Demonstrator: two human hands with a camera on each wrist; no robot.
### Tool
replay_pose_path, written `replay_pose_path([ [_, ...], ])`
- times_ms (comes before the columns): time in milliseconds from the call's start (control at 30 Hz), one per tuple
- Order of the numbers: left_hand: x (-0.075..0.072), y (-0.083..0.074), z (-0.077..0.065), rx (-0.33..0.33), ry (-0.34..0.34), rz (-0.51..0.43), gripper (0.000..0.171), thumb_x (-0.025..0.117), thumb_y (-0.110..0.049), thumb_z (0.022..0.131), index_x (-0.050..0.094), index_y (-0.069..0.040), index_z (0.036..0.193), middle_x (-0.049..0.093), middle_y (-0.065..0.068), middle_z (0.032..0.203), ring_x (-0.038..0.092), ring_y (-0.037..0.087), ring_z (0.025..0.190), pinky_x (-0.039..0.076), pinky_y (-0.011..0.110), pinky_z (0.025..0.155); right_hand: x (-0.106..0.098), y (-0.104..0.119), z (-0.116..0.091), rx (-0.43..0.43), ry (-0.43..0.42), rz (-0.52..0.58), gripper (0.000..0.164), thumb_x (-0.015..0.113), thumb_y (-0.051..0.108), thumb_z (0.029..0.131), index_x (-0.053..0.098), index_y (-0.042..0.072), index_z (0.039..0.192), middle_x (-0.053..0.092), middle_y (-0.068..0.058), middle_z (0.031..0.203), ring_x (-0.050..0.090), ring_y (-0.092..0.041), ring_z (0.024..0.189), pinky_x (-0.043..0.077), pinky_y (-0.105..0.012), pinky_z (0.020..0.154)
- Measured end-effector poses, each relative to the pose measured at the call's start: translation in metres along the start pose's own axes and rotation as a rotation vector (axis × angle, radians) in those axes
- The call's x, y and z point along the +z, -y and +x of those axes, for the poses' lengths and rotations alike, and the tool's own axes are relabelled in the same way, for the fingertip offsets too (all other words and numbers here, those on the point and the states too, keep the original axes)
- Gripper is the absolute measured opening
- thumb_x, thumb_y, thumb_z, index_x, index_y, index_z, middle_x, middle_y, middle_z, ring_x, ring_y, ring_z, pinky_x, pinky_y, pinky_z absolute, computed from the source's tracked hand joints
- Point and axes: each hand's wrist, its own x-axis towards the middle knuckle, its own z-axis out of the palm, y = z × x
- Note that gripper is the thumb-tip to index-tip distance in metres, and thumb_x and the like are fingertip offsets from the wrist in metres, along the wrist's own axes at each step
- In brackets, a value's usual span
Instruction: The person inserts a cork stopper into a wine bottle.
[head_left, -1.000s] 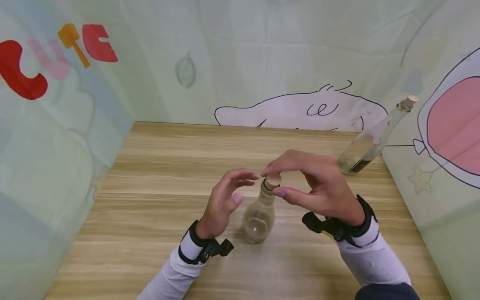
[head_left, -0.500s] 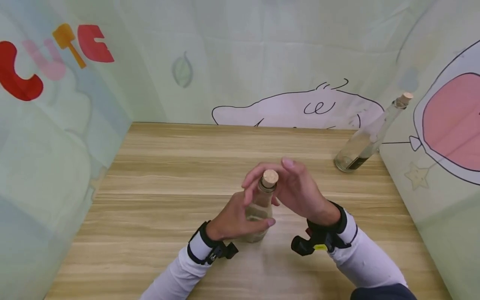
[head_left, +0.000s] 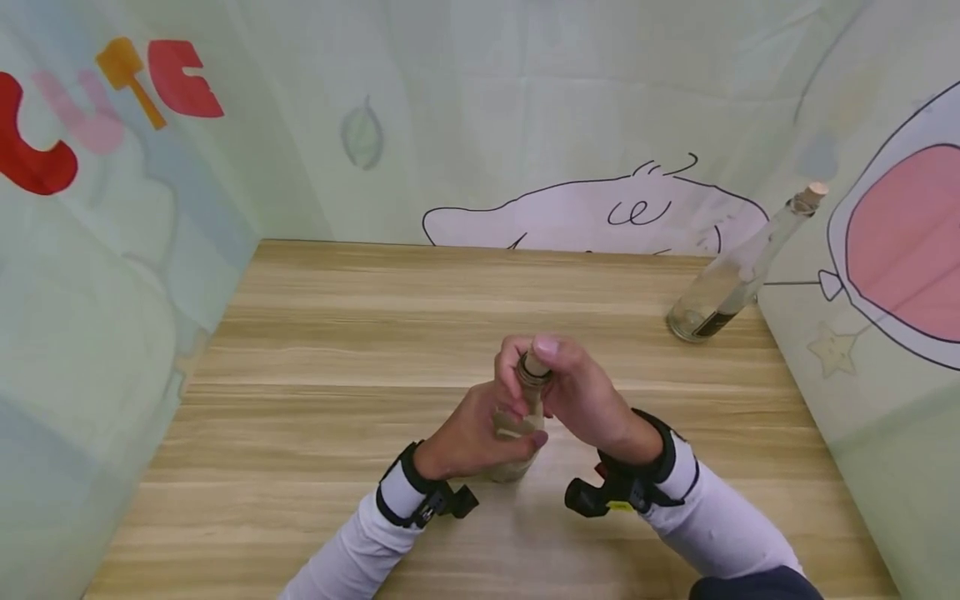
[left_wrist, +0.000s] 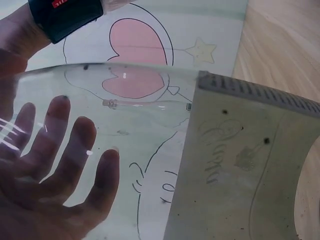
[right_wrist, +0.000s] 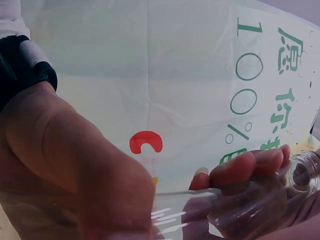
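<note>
A clear glass bottle [head_left: 509, 473] stands upright on the wood-grain table, a cork [head_left: 534, 365] in its mouth. My left hand [head_left: 476, 437] holds the bottle's body, fingers behind and thumb across the front. At the top, my right hand [head_left: 585, 396] pinches the cork between thumb and curled fingers, which hide part of the neck. In the left wrist view, fingers [left_wrist: 82, 145] show through the glass; a frosted panel [left_wrist: 240, 165] with faint lettering covers the rest. The right wrist view has a large blurred thumb [right_wrist: 100, 175] beside the clear glass [right_wrist: 245, 205].
A second, taller corked glass bottle [head_left: 738, 275] with a dark label stands at the table's back right corner. Printed fabric walls [head_left: 480, 108] rise at the back and both sides. The wooden tabletop [head_left: 337, 333] spans the area between them.
My right hand leaves the cork, passes around the neck, then closes its thumb and fingers on the cork again. My left hand moves from beside the bottle to holding its body.
</note>
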Motion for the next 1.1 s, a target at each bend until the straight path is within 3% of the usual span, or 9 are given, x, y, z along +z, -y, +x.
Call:
replay_pose_path([
  [167,0.002,0.0,0.001,0.005,-0.013,0.019,0.017,0.076,-0.005,0.079,0.06,-0.005,0.084,0.061,0.005,0.086,0.06,0.027,0.081,0.054,0.044,0.069,0.002,-0.002,-0.001,-0.028,-0.037,0.009,0.046,0.036,0.046,0.097,0.05,0.008,0.075,0.043,-0.007,0.061,0.041,-0.024,0.055,0.024,-0.038,0.043],
  [400,0.003,0.002,-0.001,0.003,-0.012,0.03,0.018,0.076,-0.006,0.078,0.06,-0.002,0.085,0.063,0.014,0.087,0.06,0.022,0.083,0.053,0.036,0.072,0.005,-0.005,-0.001,-0.065,-0.059,-0.021,0.039,0.035,0.038,0.095,0.049,0.009,0.074,0.042,-0.007,0.06,0.041,-0.024,0.053,0.035,-0.034,0.05],
  [567,0.002,0.003,0.0,0.032,-0.015,0.028,0.017,0.076,-0.005,0.078,0.06,-0.005,0.086,0.064,0.011,0.09,0.061,0.019,0.085,0.055,0.042,0.07,0.004,-0.005,0.0,-0.097,-0.058,-0.019,0.04,0.037,0.037,0.096,0.049,0.006,0.074,0.041,-0.009,0.059,0.04,-0.023,0.052,0.033,-0.034,0.046],
  [733,0.004,0.005,0.002,0.048,-0.018,0.014,0.018,0.075,-0.004,0.078,0.059,-0.007,0.085,0.062,0.005,0.091,0.06,0.019,0.085,0.054,0.037,0.074,0.0,-0.007,0.0,-0.127,-0.033,-0.029,0.048,0.039,0.044,0.101,0.049,0.002,0.078,0.045,-0.01,0.062,0.042,-0.023,0.054,0.034,-0.035,0.045],
  [833,0.004,0.004,0.002,0.039,-0.013,0.004,0.022,0.075,-0.003,0.078,0.06,-0.004,0.095,0.065,0.006,0.096,0.061,0.019,0.089,0.054,0.034,0.078,-0.002,-0.009,-0.004,-0.128,-0.024,-0.061,0.051,0.045,0.05,0.101,0.053,0.003,0.084,0.051,-0.009,0.068,0.049,-0.022,0.061,0.04,-0.033,0.051],
  [967,0.001,0.002,0.002,0.06,-0.002,0.025,0.037,0.076,0.002,0.077,0.061,0.002,0.111,0.068,0.009,0.104,0.064,0.016,0.093,0.055,0.034,0.082,0.001,-0.015,-0.008,-0.113,-0.088,-0.183,0.028,0.063,0.032,0.099,0.059,0.006,0.091,0.057,-0.008,0.078,0.054,-0.02,0.072,0.045,-0.031,0.062],
  [1033,0.0,0.003,0.003,0.071,0.009,-0.012,0.044,0.077,0.005,0.077,0.059,0.005,0.117,0.068,0.012,0.108,0.065,0.019,0.097,0.054,0.035,0.086,0.004,-0.019,-0.009,-0.104,-0.139,-0.236,0.013,0.067,0.015,0.096,0.061,0.005,0.09,0.059,-0.009,0.078,0.055,-0.02,0.072,0.048,-0.031,0.065],
  [1100,0.0,0.004,0.003,0.073,0.014,-0.062,0.048,0.078,0.006,0.077,0.058,0.005,0.121,0.068,0.014,0.111,0.064,0.021,0.1,0.053,0.037,0.089,0.006,-0.023,-0.009,-0.1,-0.174,-0.259,0.009,0.065,0.004,0.096,0.061,0.005,0.087,0.06,-0.009,0.075,0.057,-0.022,0.069,0.049,-0.032,0.065],
])
